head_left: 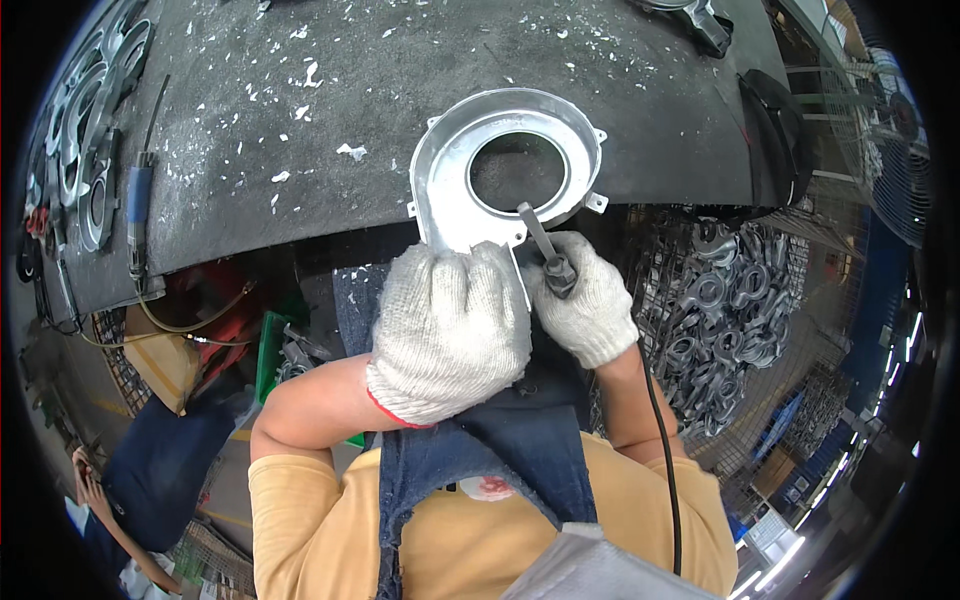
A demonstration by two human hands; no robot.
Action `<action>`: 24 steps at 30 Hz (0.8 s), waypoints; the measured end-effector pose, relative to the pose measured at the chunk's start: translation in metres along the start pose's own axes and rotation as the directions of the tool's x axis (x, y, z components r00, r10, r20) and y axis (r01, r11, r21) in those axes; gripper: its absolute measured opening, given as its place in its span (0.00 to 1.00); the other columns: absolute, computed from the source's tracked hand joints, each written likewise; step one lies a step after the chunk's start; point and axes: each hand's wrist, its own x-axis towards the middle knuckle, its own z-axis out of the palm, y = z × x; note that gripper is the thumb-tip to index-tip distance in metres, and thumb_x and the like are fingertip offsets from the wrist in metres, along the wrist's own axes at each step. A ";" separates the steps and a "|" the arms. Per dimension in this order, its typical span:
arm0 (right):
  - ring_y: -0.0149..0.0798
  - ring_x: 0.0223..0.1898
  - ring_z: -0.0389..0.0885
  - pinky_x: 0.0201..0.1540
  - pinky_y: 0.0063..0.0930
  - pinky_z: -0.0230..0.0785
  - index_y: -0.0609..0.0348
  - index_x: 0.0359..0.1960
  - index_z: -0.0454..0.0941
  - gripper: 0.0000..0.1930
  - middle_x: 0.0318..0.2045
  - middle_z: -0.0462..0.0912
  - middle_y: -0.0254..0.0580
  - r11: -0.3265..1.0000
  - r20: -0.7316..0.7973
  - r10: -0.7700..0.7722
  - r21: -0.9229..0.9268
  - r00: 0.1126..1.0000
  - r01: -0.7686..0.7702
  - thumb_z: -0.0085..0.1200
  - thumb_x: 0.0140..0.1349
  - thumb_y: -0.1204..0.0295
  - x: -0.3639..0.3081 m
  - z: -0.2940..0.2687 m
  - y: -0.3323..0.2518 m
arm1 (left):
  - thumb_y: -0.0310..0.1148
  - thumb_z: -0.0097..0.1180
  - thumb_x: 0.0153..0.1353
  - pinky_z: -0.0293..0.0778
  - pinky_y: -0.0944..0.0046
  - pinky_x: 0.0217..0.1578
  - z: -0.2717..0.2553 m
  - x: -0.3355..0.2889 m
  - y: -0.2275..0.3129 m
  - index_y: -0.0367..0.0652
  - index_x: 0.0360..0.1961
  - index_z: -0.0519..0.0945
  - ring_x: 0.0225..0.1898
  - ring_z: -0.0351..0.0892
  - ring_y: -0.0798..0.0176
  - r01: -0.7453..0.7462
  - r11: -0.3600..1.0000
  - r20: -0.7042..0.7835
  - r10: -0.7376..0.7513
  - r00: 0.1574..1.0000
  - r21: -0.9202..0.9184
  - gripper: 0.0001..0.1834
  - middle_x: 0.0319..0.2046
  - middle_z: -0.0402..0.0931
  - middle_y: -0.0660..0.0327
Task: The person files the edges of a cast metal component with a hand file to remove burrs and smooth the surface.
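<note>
A silvery cast-metal housing [440, 190], ring-shaped with a large round opening and small lugs on its rim, lies on the near edge of the dark table. My left hand [450, 330], in a white knit glove, is closed on the near end of the housing. In my gloved right hand [590, 310] is a handheld power tool [560, 275] with a flat metal blade and a dark collar. Its blade tip is over the near rim of the housing's opening; whether it touches cannot be made out. A black cord runs down along my right forearm.
White flakes litter the dark table [330, 130]. At the left lie stacked metal castings [90, 130] and a blue-handled tool [138, 205] with a hose. A wire basket of castings [720, 310] stands at the right, below table height. Another person's hand [90, 485] shows at lower left.
</note>
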 end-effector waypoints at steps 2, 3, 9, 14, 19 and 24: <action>0.62 0.40 0.92 0.42 0.50 0.86 0.51 0.52 0.81 0.13 0.37 0.91 0.52 1.000 -0.129 0.002 0.015 0.992 0.000 0.68 0.68 0.69 -0.002 0.006 0.003 | 0.31 0.72 0.55 0.79 0.48 0.38 0.001 0.003 0.004 0.28 0.41 0.86 0.35 0.80 0.51 -0.008 1.000 0.014 0.007 1.000 0.015 0.17 0.31 0.76 0.54; 0.62 0.40 0.92 0.42 0.50 0.86 0.51 0.52 0.81 0.13 0.37 0.91 0.52 1.000 -0.133 -0.001 0.015 0.991 0.003 0.68 0.68 0.69 -0.002 0.007 0.002 | 0.31 0.72 0.55 0.79 0.49 0.38 0.002 0.003 0.004 0.29 0.40 0.86 0.34 0.80 0.51 -0.012 0.999 0.032 0.011 0.999 0.029 0.16 0.30 0.76 0.54; 0.37 0.29 0.91 0.36 0.33 0.85 0.54 0.51 0.84 0.12 0.32 0.89 0.38 0.960 0.213 -0.105 0.277 0.971 0.043 0.68 0.68 0.72 -0.024 0.009 0.040 | 0.33 0.73 0.56 0.79 0.48 0.42 -0.018 0.005 -0.010 0.34 0.40 0.86 0.34 0.80 0.51 0.109 0.992 0.069 -0.105 0.992 -0.058 0.15 0.31 0.76 0.59; 0.29 0.18 0.81 0.20 0.26 0.74 0.67 0.52 0.81 0.15 0.24 0.83 0.35 0.689 0.630 0.095 0.517 0.771 -0.508 0.68 0.68 0.73 0.007 -0.022 0.007 | 0.32 0.72 0.55 0.76 0.49 0.37 -0.028 -0.011 -0.049 0.45 0.39 0.88 0.30 0.79 0.52 0.218 0.948 -0.025 -0.230 0.973 -0.233 0.10 0.27 0.76 0.61; 0.31 0.16 0.80 0.15 0.28 0.71 0.67 0.58 0.79 0.19 0.21 0.82 0.36 0.710 0.783 0.058 0.404 0.619 -0.577 0.64 0.71 0.69 0.057 0.008 -0.021 | 0.31 0.73 0.53 0.78 0.47 0.37 -0.036 -0.029 -0.063 0.46 0.36 0.89 0.32 0.81 0.52 0.259 0.932 -0.014 -0.271 0.962 -0.252 0.09 0.26 0.77 0.61; 0.28 0.18 0.81 0.15 0.25 0.71 0.64 0.58 0.78 0.19 0.25 0.83 0.35 0.821 0.751 0.039 0.352 0.659 -0.449 0.65 0.67 0.74 0.042 0.000 -0.064 | 0.32 0.75 0.49 0.81 0.48 0.40 -0.038 -0.039 -0.061 0.46 0.35 0.90 0.34 0.84 0.52 0.281 0.926 0.043 -0.279 0.959 -0.251 0.11 0.30 0.81 0.61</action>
